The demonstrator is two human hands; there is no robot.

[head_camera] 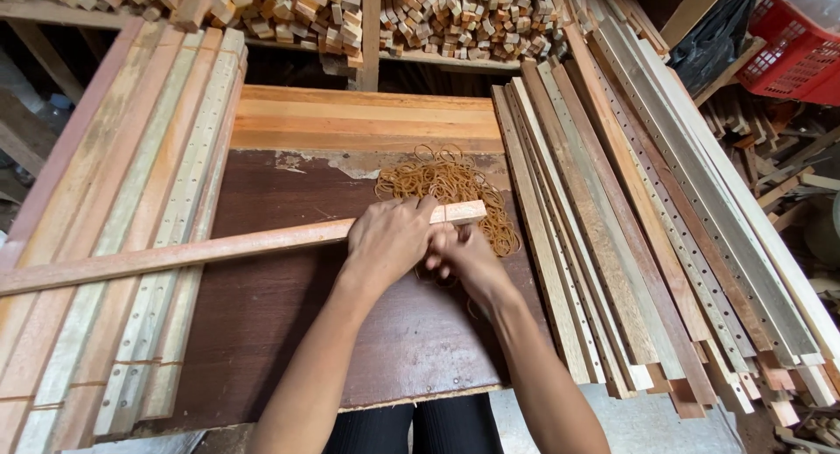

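A long slat (pixel 219 248) is gripped near its right end by the left hand (pixel 389 238), laid across the bench (pixel 289 331). The right hand (pixel 464 253) is curled beneath that end, touching the rubber bands (pixel 451 187); its hold cannot be told.

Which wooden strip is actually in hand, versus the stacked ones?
The long reddish strip lying crosswise over the left stack; left hand grips its end beside the rubber bands. Others lie lengthwise.
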